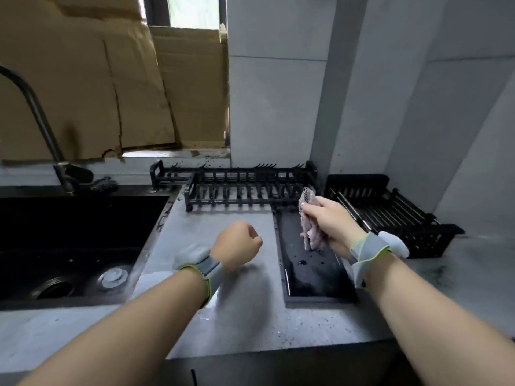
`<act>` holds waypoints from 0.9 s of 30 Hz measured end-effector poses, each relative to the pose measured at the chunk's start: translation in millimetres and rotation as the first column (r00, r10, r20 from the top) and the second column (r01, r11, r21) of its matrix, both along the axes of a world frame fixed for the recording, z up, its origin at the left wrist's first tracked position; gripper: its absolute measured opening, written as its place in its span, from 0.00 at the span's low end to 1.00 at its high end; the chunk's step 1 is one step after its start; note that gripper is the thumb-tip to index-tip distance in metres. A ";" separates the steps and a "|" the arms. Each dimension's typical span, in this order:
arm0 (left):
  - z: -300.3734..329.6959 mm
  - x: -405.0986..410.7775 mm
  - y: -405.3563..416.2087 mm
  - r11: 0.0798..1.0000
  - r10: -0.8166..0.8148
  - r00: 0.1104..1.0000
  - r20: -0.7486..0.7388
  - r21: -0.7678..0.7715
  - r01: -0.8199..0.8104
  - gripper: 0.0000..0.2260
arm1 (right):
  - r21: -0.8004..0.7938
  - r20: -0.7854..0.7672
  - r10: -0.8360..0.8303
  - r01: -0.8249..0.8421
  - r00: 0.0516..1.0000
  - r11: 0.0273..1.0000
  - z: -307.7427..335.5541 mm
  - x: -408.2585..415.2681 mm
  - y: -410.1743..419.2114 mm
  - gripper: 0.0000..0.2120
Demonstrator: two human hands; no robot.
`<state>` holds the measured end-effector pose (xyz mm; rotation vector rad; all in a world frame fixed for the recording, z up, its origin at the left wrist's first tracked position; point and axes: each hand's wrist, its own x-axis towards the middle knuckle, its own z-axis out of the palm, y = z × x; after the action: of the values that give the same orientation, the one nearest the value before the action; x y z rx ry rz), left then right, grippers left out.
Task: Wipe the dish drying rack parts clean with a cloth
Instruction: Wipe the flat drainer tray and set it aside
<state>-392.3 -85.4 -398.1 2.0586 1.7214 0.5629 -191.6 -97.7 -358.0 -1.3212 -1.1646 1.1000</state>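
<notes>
A black drip tray (312, 277) lies flat on the grey counter with dark specks and drops on it. My right hand (330, 218) holds a crumpled pinkish cloth (308, 215) above the tray's far end, and the cloth hangs down toward the tray. Behind the tray stand two black slatted rack frames (239, 188), one in front of the other. A black basket part (390, 215) sits to the right, against the wall. My left hand (239, 243) hovers over the counter left of the tray, fingers curled into a fist, holding nothing.
A dark sink (69, 246) with a drain and plug lies at the left, with a grey faucet (36, 115) behind it. Cardboard sheets (111, 87) lean against the window. A grey tiled wall and corner rise behind the racks. The counter's front edge (250, 355) is close to me.
</notes>
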 end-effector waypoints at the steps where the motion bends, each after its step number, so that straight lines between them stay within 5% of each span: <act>1: -1.8 12.0 -1.1 1.000 -0.011 0.998 -0.059 0.013 0.012 0.10 | 0.001 0.023 0.007 -0.007 1.000 1.000 -1.4 13.1 -4.7 0.04; 6: -4.4 59.0 -7.9 0.997 -0.044 0.957 -0.288 0.052 0.062 0.15 | 0.013 0.217 -0.004 0.001 0.976 1.000 -5.6 50.7 -28.1 0.06; 17: -6.1 79.3 1.0 0.990 0.092 0.976 -0.197 -0.082 -0.110 0.13 | 0.095 0.327 -0.030 -0.001 0.945 0.995 -8.9 49.9 -31.2 0.04; 24: -9.4 26.2 14.2 0.987 0.131 0.925 -0.358 -0.037 -0.155 0.05 | 0.075 0.375 0.037 -0.070 0.926 0.995 -11.5 42.9 -27.9 0.05; 27: -7.2 -15.4 17.1 0.985 0.161 0.863 -0.478 0.028 -0.168 0.10 | 0.062 0.430 0.085 -0.123 0.899 0.990 -15.7 25.7 -23.0 0.09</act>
<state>-407.7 -68.3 -405.3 2.1795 2.1833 0.0761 -166.0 -120.7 -373.7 -1.4886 -1.6042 0.8407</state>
